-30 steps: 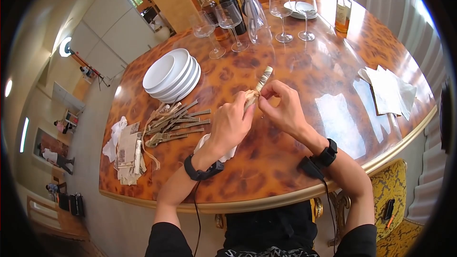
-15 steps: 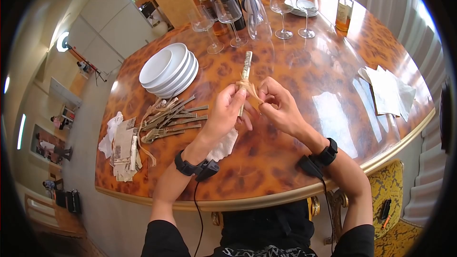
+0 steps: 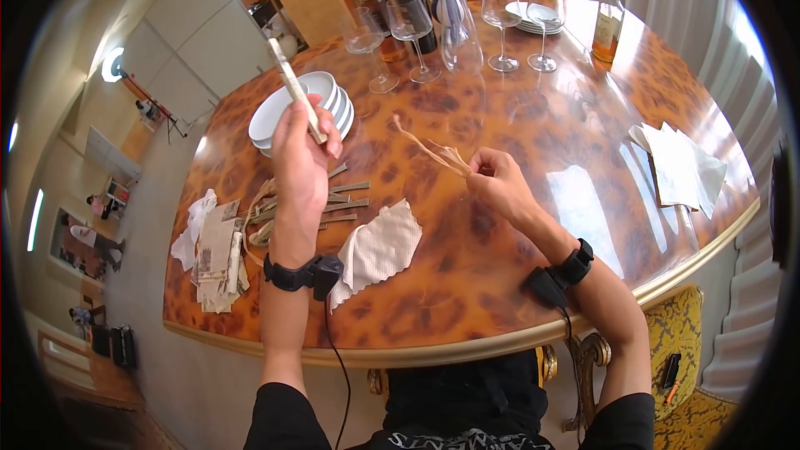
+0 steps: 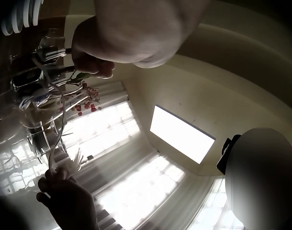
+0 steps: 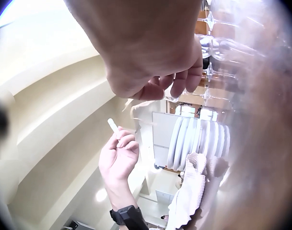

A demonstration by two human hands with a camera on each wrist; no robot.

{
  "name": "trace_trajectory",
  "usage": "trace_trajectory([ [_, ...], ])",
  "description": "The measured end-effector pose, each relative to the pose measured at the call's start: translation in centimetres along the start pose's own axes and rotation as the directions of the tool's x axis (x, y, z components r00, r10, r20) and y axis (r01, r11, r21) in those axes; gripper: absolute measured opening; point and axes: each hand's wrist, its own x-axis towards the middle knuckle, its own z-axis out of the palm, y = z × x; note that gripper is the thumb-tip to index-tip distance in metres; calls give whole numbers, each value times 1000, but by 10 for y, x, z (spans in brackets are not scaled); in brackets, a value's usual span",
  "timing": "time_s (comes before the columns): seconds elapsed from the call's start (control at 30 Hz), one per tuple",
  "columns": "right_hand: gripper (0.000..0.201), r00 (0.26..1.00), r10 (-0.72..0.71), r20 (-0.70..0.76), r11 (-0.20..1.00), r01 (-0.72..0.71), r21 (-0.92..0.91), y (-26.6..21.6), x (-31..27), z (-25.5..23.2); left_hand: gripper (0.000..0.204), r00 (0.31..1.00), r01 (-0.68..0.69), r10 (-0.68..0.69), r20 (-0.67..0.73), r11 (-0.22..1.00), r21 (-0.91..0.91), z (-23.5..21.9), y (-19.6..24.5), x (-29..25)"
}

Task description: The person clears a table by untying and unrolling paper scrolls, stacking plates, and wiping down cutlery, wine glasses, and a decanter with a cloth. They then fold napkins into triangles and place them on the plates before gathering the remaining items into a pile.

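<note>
My left hand (image 3: pixel 302 158) is raised over the table's left side, in front of the plate stack. It grips a thin, pale, printed roll (image 3: pixel 290 82), which tilts up and left; the roll's pale end (image 5: pixel 112 125) also shows in the right wrist view. Over the middle of the table, my right hand (image 3: pixel 504 190) pinches a loose tan ribbon (image 3: pixel 427 150) between thumb and fingertips. The ribbon's free end trails to the upper left, apart from the roll. A textured paper towel (image 3: pixel 382 246) lies on the tabletop between my forearms.
Dull metal cutlery (image 3: pixel 337 204) is heaped near the white plates (image 3: pixel 268 121). At the left edge are worn printed papers (image 3: pixel 218 262) and crumpled tissue (image 3: pixel 192 225). Wine glasses (image 3: pixel 410 23), bottles and a glass vase (image 3: pixel 460 33) stand far back; white napkins (image 3: pixel 673 168) lie right.
The ribbon has come away from the roll and stays in my right hand. My left hand has carried the roll up and left, uncovering the paper towel.
</note>
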Motion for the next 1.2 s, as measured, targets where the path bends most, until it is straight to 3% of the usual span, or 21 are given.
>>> trace_trajectory([
  [0.07, 15, 997, 27, 73, 997, -21, -77, 8, 2, 1, 26, 999, -42, 42, -9, 999, 28, 0, 11, -2],
  [0.13, 19, 988, 57, 144, 987, -34, -156, 20, 5, 5, 29, 999, -31, 33, -3, 973, 230, 8, 14, -7],
  [0.17, 25, 993, -117, 16, 972, 118, -202, 27, 5, 10, 32, 1000, 24, -26, 3, 956, 291, 15, 10, -12],
  [0.2, 32, 951, -292, -103, 929, 257, -264, 30, 4, 13, 33, 994, 72, -96, 56, 939, 337, 21, 3, -17],
  [0.23, 32, 951, -293, -99, 929, 258, -266, 19, 2, 14, 33, 974, 87, -162, 161, 913, 398, 23, -11, -20],
  [0.3, 38, 963, -267, -35, 961, 269, 64, -3, -6, 11, 28, 907, 216, -316, 278, 917, 335, 37, -40, -33],
  [0.33, 38, 964, -261, -40, 963, 263, 49, -5, -8, 12, 27, 881, 221, -333, 336, 918, 331, 42, -54, -37],
  [0.4, 35, 952, -307, 4, 928, 299, 224, -8, -9, 15, 28, 847, 195, -341, 408, 913, 358, 51, -72, -46],
  [0.5, 25, 973, -227, 43, 949, 211, 233, -10, -11, 13, 28, 802, 193, -401, 443, 876, 443, 54, -74, -50],
  [0.57, 21, 989, -139, 58, 960, 120, 254, -12, -10, 13, 28, 803, 233, -407, 435, 887, 400, 50, -74, -47],
  [0.73, 19, 979, -194, 56, 953, 175, 249, -2, -7, 17, 27, 779, 284, -461, 426, 864, 416, 48, -70, -44],
  [0.77, 19, 972, -232, 45, 953, 218, 213, -2, -8, 18, 26, 811, 195, -467, 353, 784, 589, 51, -66, -48],
  [0.8, 19, 972, -231, 43, 953, 217, 214, 0, -8, 18, 24, 845, 111, -455, 281, 664, 739, 54, -63, -50],
  [0.83, 19, 971, -233, 55, 964, 224, 140, 4, -8, 18, 24, 844, 112, -456, 281, 663, 740, 56, -64, -52],
  [0.87, 19, 969, -235, 69, 971, 231, 66, 6, -7, 18, 23, 910, -93, -291, 294, 550, 830, 58, -66, -53],
  [0.9, 19, 969, -235, 72, 971, 231, 67, 5, -9, 18, 23, 935, -268, -118, 334, 380, 885, 59, -66, -54],
  [0.93, 19, 963, -249, 101, 968, 249, 8, 4, -10, 18, 23, 937, -265, -116, 330, 377, 887, 58, -64, -53],
  [1.0, 20, 956, -263, 133, 961, 271, -48, 2, -12, 19, 23, 929, -337, -76, 361, 222, 915, 56, -61, -50],
  [1.13, 19, 950, -265, 164, 954, 283, -99, 1, -14, 20, 21, 947, -312, -24, 320, 170, 935, 52, -59, -42],
  [1.2, 19, 947, -277, 161, 950, 295, -102, 0, -15, 20, 20, 941, -327, 130, 311, 128, 936, 45, -55, -33],
])
